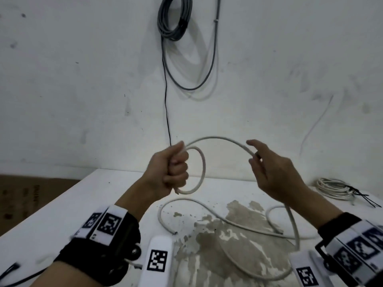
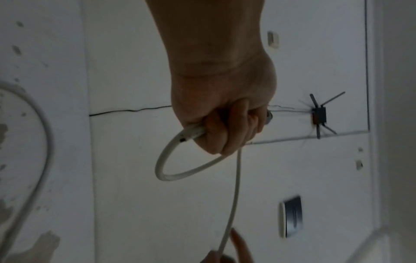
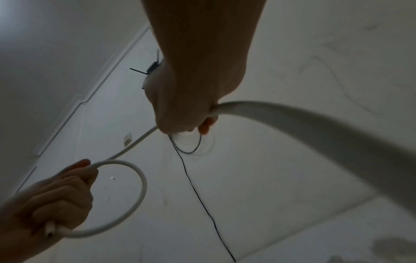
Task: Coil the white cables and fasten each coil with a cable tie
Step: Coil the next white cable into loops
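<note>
My left hand (image 1: 174,168) is a fist gripping one small loop of white cable (image 1: 202,168), with the cable's cut end poking out below the fist. From the fist the cable arcs right to my right hand (image 1: 269,170), whose fingers curl round it while the index finger points forward. Past that hand the cable drops to the table (image 1: 103,193). In the left wrist view the left hand (image 2: 225,128) grips the loop (image 2: 162,170). The right wrist view has the right hand (image 3: 184,106) round the cable (image 3: 292,121) and the left hand (image 3: 56,199) lower left.
More loose white cable (image 1: 186,200) lies over a worn patch of the table. A finished white coil (image 1: 333,188) with black cable ties (image 1: 360,195) sits at the right. A grey cable coil (image 1: 174,19) and a thin black wire (image 1: 166,100) hang on the wall.
</note>
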A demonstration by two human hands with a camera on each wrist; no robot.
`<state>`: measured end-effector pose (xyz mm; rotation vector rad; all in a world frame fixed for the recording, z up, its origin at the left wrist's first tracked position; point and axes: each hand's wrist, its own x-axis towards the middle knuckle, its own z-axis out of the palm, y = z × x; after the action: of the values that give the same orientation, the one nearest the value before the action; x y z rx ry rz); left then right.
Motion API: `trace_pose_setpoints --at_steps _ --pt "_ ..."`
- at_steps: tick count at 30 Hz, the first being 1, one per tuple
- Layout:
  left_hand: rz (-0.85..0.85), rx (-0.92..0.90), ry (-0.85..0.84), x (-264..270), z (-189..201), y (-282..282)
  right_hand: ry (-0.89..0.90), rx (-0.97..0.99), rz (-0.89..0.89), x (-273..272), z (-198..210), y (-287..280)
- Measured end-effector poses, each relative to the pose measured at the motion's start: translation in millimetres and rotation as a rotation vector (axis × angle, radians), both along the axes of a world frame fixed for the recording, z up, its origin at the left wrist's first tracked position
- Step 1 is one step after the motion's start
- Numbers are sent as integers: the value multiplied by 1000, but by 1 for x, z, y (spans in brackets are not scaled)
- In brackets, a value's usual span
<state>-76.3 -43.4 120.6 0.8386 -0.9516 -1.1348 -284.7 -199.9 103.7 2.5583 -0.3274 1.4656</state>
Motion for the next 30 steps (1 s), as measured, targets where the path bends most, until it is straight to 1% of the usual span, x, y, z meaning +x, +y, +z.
trace_pose_setpoints --at_steps 1,3,5,6,8,12,16,20,21,22,23,24,25,26,27,28,30 --pt "1 -17 90 6 0 1 39 -1 -6 1 -9 -2" --pt "-39 -26 191 14 0 6 56 -12 -21 1 -22 -8" --pt "-116 -11 203 19 -4 10 -34 38 -42 1 -22 -12" --pt "-139 -4 178 19 -7 11 -84 62 -62 0 -19 -14" --pt "-130 23 105 17 -12 12 -148 79 -117 -1 -13 -17" --pt "-82 29 -53 12 -15 14 -193 93 -188 -1 -4 -22" --pt "2 23 -267 9 -15 15 -244 84 -224 -3 3 -24" --pt "93 42 -366 5 -13 20 -278 73 -246 -8 8 -28" --pt "107 33 -351 4 -13 21 -264 63 -226 -9 7 -29" --pt "114 17 -295 5 -13 21 -238 54 -191 -11 5 -31" --pt "94 -11 -177 8 -13 21 -201 58 -146 -11 1 -30" --pt "18 -60 -18 13 -14 20 -159 76 -104 -11 -4 -29" --pt "-116 -118 142 18 -14 18 -120 101 -77 -11 -10 -28" --pt "-280 -181 264 22 -15 17 -89 124 -72 -10 -16 -26" --pt "-369 -246 329 23 -15 17 -72 145 -88 -9 -21 -24" --pt "-360 -285 344 22 -14 18 -68 175 -117 -8 -25 -22" --pt "-383 -302 352 20 -16 18 -82 250 -172 -6 -29 -19"
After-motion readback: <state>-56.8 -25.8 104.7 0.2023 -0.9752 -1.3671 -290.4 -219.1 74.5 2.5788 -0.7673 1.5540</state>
